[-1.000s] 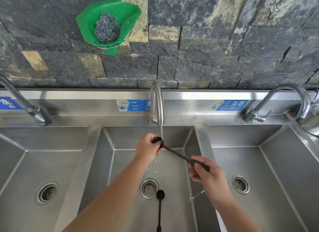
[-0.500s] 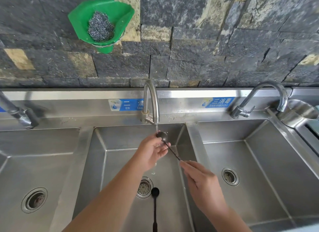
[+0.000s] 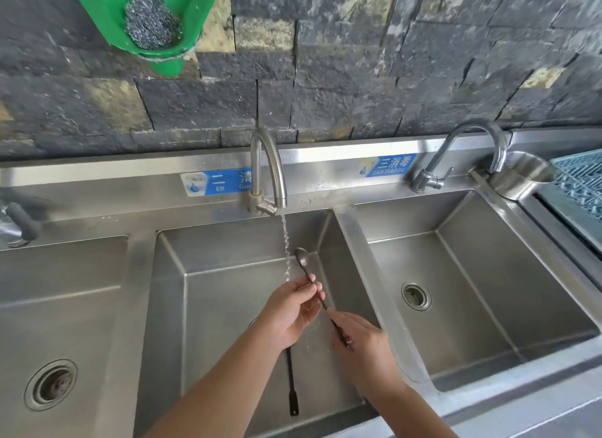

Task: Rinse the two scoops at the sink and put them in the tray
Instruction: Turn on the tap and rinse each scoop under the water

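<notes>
A long thin dark scoop (image 3: pixel 303 257) is held over the middle sink basin (image 3: pixel 228 287), bowl end up and just right of the running water stream (image 3: pixel 286 245). My left hand (image 3: pixel 290 310) pinches its shaft below the bowl. My right hand (image 3: pixel 361 343) grips the lower handle. A second dark scoop (image 3: pixel 291 385) lies flat on the basin floor, its bowl hidden under my left wrist. A blue-grey slatted tray (image 3: pixel 583 183) shows at the far right edge.
The middle faucet (image 3: pixel 268 167) is running. Left basin (image 3: pixel 52 307) and right basin (image 3: pixel 456 291) flank the middle one, each with a drain. A steel bowl (image 3: pixel 521 176) sits under the right faucet (image 3: pixel 469 150). A green holder with steel wool (image 3: pixel 150 17) hangs on the stone wall.
My left hand has slid from the scoop's bowl down onto its shaft, and the bowl now sits beside the stream. The view has shifted right, showing the tray.
</notes>
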Demonstrator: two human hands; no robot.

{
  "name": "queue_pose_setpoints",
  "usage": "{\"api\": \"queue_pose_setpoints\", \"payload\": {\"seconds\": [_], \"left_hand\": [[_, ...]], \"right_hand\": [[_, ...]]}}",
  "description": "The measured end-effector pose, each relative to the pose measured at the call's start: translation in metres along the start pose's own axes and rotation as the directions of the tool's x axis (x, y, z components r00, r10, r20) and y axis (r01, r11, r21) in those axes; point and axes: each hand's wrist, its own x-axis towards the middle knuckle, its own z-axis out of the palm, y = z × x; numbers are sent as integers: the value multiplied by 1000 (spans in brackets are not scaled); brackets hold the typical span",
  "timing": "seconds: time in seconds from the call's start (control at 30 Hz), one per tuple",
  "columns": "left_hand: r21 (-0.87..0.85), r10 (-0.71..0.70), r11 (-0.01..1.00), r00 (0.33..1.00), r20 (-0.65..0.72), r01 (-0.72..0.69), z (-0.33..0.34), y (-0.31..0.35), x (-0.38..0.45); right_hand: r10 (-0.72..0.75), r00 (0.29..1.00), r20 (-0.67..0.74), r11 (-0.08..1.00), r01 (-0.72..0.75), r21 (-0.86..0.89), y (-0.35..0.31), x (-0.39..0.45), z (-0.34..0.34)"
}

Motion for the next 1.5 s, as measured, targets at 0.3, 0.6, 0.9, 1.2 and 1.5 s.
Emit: {"api": "queue_pose_setpoints", "payload": {"seconds": [0.3,0.6,0.9,1.2,1.5], "left_hand": [[277,44,961,990,-133,-6,28,-32,16],[621,91,783,984,-155,25,131,-90,89],[791,19,591,977,-211,159,191,-181,216],[906,-77,167,921,-382,389,154,-273,318],[823,-184,241,857,-481,514,118,-350,358]], "right_hand": [[541,798,267,730,-603,322,29,13,-15],[656,734,177,678,-676,288,142,37,-80],[820,543,181,500,-833,235,288,66,-107],[913,253,321,226,-967,117,409,57,-45],[935,81,345,109,-992,-61,471,40,-19]]}}
